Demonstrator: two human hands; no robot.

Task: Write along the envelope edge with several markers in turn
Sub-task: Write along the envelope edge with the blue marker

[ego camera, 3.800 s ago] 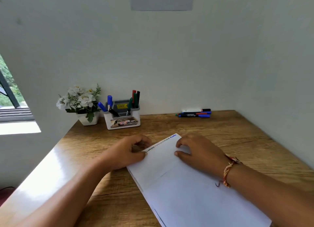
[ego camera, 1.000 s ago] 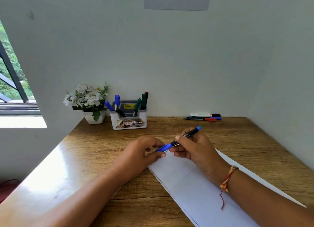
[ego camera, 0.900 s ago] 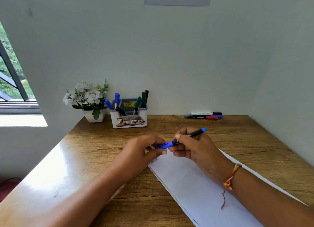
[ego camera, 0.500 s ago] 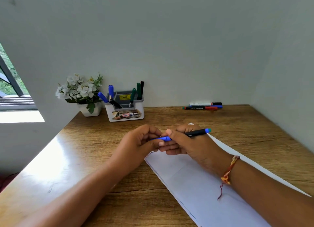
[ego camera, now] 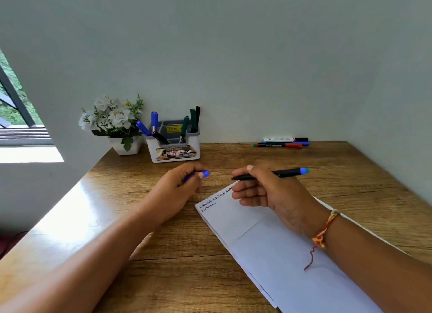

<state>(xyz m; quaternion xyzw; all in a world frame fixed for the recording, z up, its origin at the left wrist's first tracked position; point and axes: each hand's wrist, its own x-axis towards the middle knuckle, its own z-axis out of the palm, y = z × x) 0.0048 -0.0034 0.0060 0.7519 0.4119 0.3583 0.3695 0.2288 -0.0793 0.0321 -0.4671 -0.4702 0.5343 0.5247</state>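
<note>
Since my left hand has its fingers curled round the small blue cap and my right hand grips the uncapped black marker with a blue end between thumb and fingers, I judge that I am just short of a fresh stretch of writing. The bare tip points left and hovers over the far corner of the white paper envelope. It is not on the paper. The envelope lies slanted on the brown wooden desk, partly under my right wrist.

Along its far edge I see 2 short rows of small handwriting, the upper one running on behind my fingers. Part of the job looks done, though I cannot tell how many markers made those rows. What is left, I reckon, is to write with this marker, cap it, and go on to others.

Counted: 2 hands, 1 envelope, 1 marker in hand, 1 cap. The white plastic pen holder by the wall holds 6 markers as far as I can tell: 2 blue, 2 green, 2 black. Further right, 3 loose markers lie side by side against the wall, and a 4th may hide among them. 1 white pot of white flowers stands just beside the holder.
</note>
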